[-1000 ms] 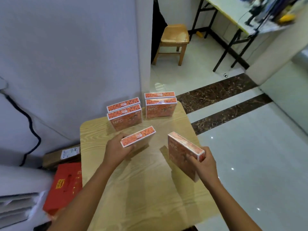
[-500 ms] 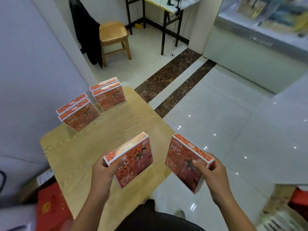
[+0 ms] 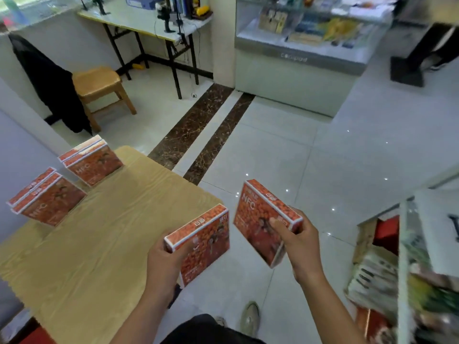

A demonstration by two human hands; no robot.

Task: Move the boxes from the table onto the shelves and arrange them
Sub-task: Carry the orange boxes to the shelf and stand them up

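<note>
Clasping one box (image 3: 206, 242) per grip: left hand (image 3: 161, 264), right hand (image 3: 300, 247) | table (image 3: 99, 244) edge beside | floor (image 3: 298, 157) open | shelves (image 3: 402, 269) perhaps crowded

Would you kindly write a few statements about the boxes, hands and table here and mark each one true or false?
1. The left hand grips the left box, and the right hand grips the right box. True.
2. No boxes remain on the table. False: a near pair and a far pair stand on it.
3. The right box is held over the floor, clear of the table. True.
4. A box sits on the stool. False: no box shows on its seat.
</note>
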